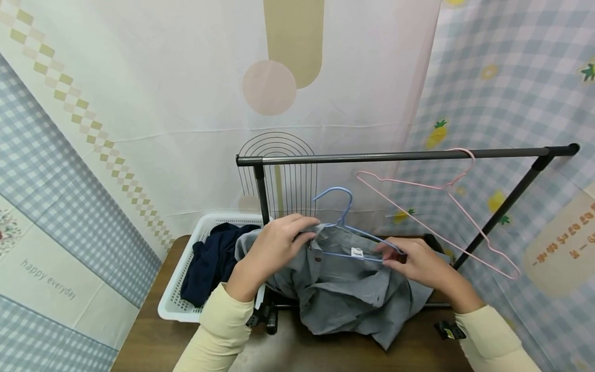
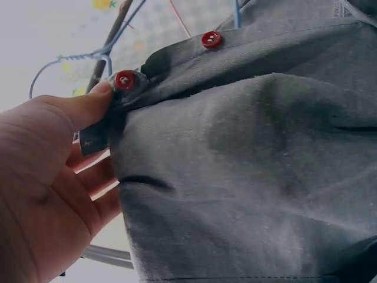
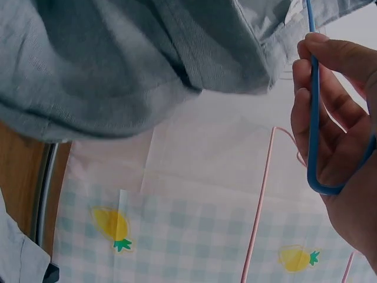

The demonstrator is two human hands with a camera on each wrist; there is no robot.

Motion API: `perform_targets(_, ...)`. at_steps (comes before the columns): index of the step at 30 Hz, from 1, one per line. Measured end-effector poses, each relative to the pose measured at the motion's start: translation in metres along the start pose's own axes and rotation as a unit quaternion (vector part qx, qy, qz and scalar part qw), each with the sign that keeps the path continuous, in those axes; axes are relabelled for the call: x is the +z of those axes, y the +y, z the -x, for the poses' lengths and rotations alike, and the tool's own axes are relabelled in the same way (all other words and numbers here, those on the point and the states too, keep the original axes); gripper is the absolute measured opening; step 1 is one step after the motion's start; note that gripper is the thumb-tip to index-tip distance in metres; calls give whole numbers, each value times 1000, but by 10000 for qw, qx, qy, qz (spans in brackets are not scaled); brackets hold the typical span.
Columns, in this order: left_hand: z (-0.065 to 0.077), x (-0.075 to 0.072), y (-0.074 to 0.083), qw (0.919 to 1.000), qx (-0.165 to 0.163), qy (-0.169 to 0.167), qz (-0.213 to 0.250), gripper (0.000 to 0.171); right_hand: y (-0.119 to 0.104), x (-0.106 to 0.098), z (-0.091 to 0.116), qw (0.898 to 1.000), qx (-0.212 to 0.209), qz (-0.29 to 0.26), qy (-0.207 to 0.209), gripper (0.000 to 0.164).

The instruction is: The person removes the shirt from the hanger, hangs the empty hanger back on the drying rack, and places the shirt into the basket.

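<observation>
A grey shirt (image 1: pixel 344 289) with red buttons hangs in loose folds in front of the rack in the head view. My left hand (image 1: pixel 279 245) pinches its edge beside a red button (image 2: pixel 124 79), thumb on top in the left wrist view. A blue hanger (image 1: pixel 346 217) stands partly inside the shirt's neck, hook upward and off the bar. My right hand (image 1: pixel 416 258) grips the hanger's right end. In the right wrist view, the blue hanger (image 3: pixel 314 118) runs between thumb and fingers, its bent end against the palm. The hanger's left end is hidden by cloth.
A black rack bar (image 1: pixel 395 156) spans behind the hands, with a pink hanger (image 1: pixel 418 183) hooked on its right part. Left of the rack, a white basket (image 1: pixel 169 294) holds dark blue clothing (image 1: pixel 211 263). Both stand on a brown wooden table (image 1: pixel 153 341).
</observation>
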State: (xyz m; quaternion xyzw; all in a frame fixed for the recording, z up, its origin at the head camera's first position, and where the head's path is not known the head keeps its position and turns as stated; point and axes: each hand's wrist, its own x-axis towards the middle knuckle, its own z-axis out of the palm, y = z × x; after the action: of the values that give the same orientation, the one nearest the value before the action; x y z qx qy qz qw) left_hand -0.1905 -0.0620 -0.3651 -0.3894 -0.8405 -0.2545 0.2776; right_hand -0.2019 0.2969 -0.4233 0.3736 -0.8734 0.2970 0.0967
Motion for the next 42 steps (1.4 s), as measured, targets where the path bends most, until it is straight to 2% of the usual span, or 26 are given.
perform_targets(5,6,0,-8,9998,-86,98,125,22,-1,-6,4,9999,57,122,50,29)
perform_targets(10,11,4,-17,9993,-327,129,127,24,-2,-15,10,9995,184,247,21,31)
perform_targets(16,16,13,-29,9982,-558,96,190,25,-7,-29,17,9968,344,715,-29,32)
perform_targets(21,20,18,-37,9973,-719,123,73,24,-12,-43,23,9947,504,887,-152,29)
perform_targets(29,21,26,-49,9910,-1282,296,-263,19,-9,-58,38,9929,560,1037,-151,34)
perform_targets(33,22,30,-52,9866,-1521,361,-466,18,-7,-64,47,9918,581,1136,-35,35)
perform_targets(36,23,34,-53,9849,-1621,425,-438,17,-7,-68,52,9904,626,1231,-9,35)
perform_targets(42,22,50,-53,9823,-1769,560,-258,15,-9,-78,63,9838,984,1497,-101,32)
